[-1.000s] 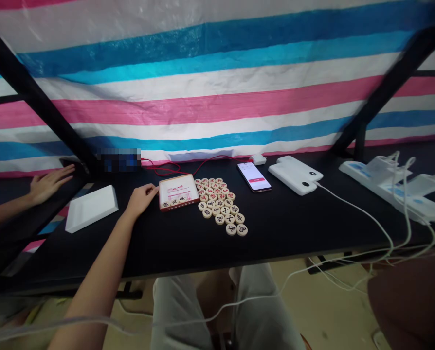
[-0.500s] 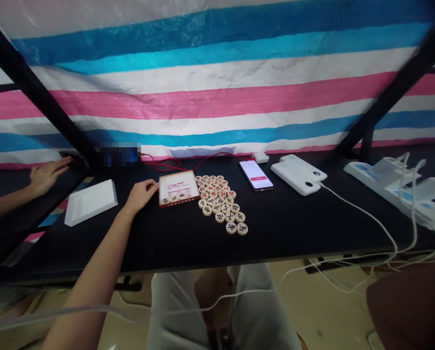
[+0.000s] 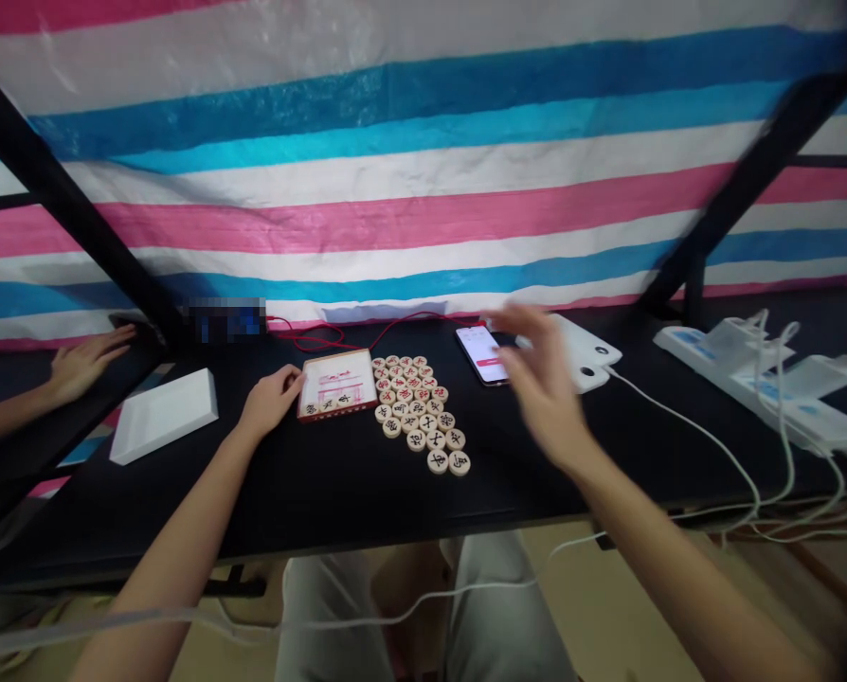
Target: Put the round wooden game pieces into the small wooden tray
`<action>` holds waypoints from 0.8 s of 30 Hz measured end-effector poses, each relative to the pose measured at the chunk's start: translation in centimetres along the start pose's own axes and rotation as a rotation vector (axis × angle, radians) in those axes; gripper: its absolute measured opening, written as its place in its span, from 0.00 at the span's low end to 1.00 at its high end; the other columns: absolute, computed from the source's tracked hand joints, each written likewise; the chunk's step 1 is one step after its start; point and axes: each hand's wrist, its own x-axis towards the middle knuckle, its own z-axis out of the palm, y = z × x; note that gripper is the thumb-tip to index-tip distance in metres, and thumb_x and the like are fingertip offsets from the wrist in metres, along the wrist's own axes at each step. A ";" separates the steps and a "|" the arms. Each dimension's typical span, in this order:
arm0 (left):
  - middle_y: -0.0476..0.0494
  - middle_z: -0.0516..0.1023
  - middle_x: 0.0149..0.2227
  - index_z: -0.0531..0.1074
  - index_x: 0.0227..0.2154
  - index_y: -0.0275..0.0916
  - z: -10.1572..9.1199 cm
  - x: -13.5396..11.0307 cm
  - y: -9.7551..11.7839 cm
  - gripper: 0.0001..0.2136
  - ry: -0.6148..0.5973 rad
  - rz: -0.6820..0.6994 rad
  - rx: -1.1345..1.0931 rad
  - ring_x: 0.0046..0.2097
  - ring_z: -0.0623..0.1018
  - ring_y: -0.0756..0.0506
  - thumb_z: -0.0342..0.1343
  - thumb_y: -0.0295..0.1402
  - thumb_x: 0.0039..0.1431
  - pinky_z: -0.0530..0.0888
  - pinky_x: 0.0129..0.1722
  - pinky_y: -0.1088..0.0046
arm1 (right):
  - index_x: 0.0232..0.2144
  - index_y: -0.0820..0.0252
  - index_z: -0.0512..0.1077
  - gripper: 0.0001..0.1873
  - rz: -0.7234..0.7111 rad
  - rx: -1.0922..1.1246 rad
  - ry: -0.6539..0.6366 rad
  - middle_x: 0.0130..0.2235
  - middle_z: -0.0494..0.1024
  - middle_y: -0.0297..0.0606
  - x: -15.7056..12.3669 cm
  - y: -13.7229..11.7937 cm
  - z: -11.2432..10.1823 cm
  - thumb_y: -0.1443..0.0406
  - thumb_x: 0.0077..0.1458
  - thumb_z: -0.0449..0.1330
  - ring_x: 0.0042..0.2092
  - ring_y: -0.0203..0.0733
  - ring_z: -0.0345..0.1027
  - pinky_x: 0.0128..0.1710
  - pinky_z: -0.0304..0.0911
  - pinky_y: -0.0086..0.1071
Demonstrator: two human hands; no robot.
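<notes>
My left hand [image 3: 267,407] rests on the black table, its fingers curled against the left edge of a shallow box [image 3: 336,381] with a red-brown rim. Inside the box are a pale sheet with red print and a few black-marked Chinese chess pieces along its front. Right of the box, round wooden Chinese chess pieces [image 3: 415,396] lie flat in close rows, red-marked ones behind and black-marked ones in front. My right hand [image 3: 548,393], slightly blurred, is raised beside a phone [image 3: 478,352] with a lit screen. Its fingers are apart and it holds nothing.
A white box lid [image 3: 166,415] lies at the left. Another person's hand [image 3: 86,365] shows beyond the dark frame post. White devices [image 3: 581,349] lie behind my right hand. A power strip [image 3: 757,388] with white cables takes up the right side. A striped sheet [image 3: 395,218] hangs behind.
My right hand has come into view from the lower right, reaching to beside the phone. My left hand stays at the box. The camera view has tilted up slightly.
</notes>
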 end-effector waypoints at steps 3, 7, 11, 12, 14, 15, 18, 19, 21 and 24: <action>0.47 0.74 0.30 0.68 0.33 0.41 0.2 -0.4 0.4 0.16 0.014 -0.028 0.016 0.33 0.73 0.45 0.40 0.46 0.57 0.62 0.31 0.74 | 0.56 0.52 0.55 0.22 0.093 0.113 -0.094 0.55 0.63 0.42 -0.7 2.5 2.2 0.60 0.60 0.51 0.53 0.43 0.60 0.48 0.62 0.41; 0.48 0.75 0.30 0.67 0.34 0.41 0.6 -1.0 1.1 0.17 -0.003 -0.023 -0.001 0.33 0.73 0.46 0.39 0.46 0.58 0.63 0.31 0.74 | 0.55 0.54 0.55 0.22 0.111 0.138 -0.194 0.55 0.62 0.42 -1.5 5.3 4.4 0.63 0.58 0.51 0.54 0.42 0.57 0.50 0.62 0.41; 0.48 0.75 0.30 0.67 0.33 0.42 0.8 -1.2 2.0 0.17 0.012 -0.046 0.021 0.33 0.73 0.46 0.39 0.47 0.58 0.63 0.31 0.74 | 0.55 0.55 0.55 0.21 0.046 0.124 -0.253 0.54 0.62 0.43 -1.7 5.8 4.2 0.64 0.59 0.49 0.55 0.43 0.56 0.52 0.60 0.42; 0.48 0.75 0.30 0.67 0.33 0.42 0.8 -1.1 2.1 0.17 0.014 -0.058 0.029 0.33 0.74 0.46 0.39 0.47 0.58 0.63 0.31 0.74 | 0.55 0.56 0.55 0.21 0.036 0.107 -0.258 0.54 0.62 0.43 -1.7 5.7 3.9 0.65 0.59 0.48 0.55 0.43 0.56 0.53 0.59 0.43; 0.48 0.75 0.30 0.68 0.33 0.42 0.9 -1.1 2.3 0.17 0.013 -0.083 0.036 0.33 0.74 0.45 0.39 0.47 0.58 0.63 0.31 0.75 | 0.55 0.57 0.56 0.21 0.016 0.046 -0.248 0.54 0.63 0.43 -1.6 5.7 3.3 0.66 0.59 0.48 0.56 0.43 0.55 0.55 0.56 0.45; 0.48 0.75 0.30 0.68 0.33 0.42 0.9 -1.1 2.3 0.18 0.013 -0.094 0.039 0.33 0.74 0.45 0.39 0.47 0.58 0.64 0.31 0.75 | 0.54 0.57 0.57 0.21 0.005 0.002 -0.233 0.54 0.63 0.44 -1.6 5.7 3.0 0.67 0.58 0.48 0.56 0.43 0.55 0.56 0.54 0.45; 0.48 0.76 0.32 0.69 0.35 0.42 0.9 -1.0 2.2 0.18 0.017 -0.115 0.052 0.34 0.74 0.45 0.39 0.47 0.57 0.64 0.31 0.75 | 0.55 0.59 0.57 0.23 0.001 -0.166 -0.158 0.55 0.61 0.44 -1.4 5.9 2.4 0.68 0.56 0.50 0.58 0.45 0.51 0.58 0.50 0.45; 0.48 0.76 0.32 0.69 0.35 0.42 0.9 -1.0 2.1 0.18 0.019 -0.124 0.061 0.34 0.74 0.45 0.39 0.48 0.57 0.64 0.31 0.75 | 0.55 0.59 0.56 0.25 0.014 -0.228 -0.130 0.56 0.60 0.45 -1.3 6.1 2.2 0.68 0.55 0.52 0.59 0.46 0.50 0.59 0.49 0.46; 0.48 0.76 0.32 0.69 0.34 0.42 1.0 -0.9 1.9 0.18 0.010 -0.134 0.075 0.33 0.74 0.45 0.40 0.48 0.56 0.64 0.30 0.75 | 0.58 0.59 0.53 0.31 0.058 -0.343 -0.074 0.59 0.55 0.46 -1.3 6.6 1.9 0.66 0.52 0.56 0.61 0.49 0.45 0.59 0.47 0.48; 0.47 0.76 0.32 0.70 0.35 0.43 1.3 -0.8 1.8 0.18 0.013 -0.130 0.079 0.33 0.74 0.45 0.40 0.48 0.56 0.64 0.30 0.75 | 0.62 0.57 0.41 0.45 0.187 -0.440 0.008 0.63 0.45 0.49 -1.4 7.9 1.4 0.63 0.47 0.62 0.63 0.55 0.37 0.57 0.47 0.54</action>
